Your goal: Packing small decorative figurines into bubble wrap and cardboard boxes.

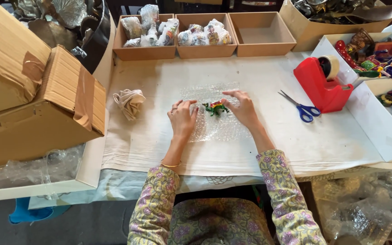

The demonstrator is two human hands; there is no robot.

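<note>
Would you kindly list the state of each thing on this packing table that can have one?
Bubble wrap sheet: spread flat, pressed by both hands.
Green figurine: lying on the sheet, unwrapped.
Left hand: open, palm down on the sheet.
Right hand: open, fingers on the sheet.
Blue-handled scissors: blades slightly apart.
Right tray: empty.
Two left trays: holding wrapped bundles.
Cloth: crumpled.
</note>
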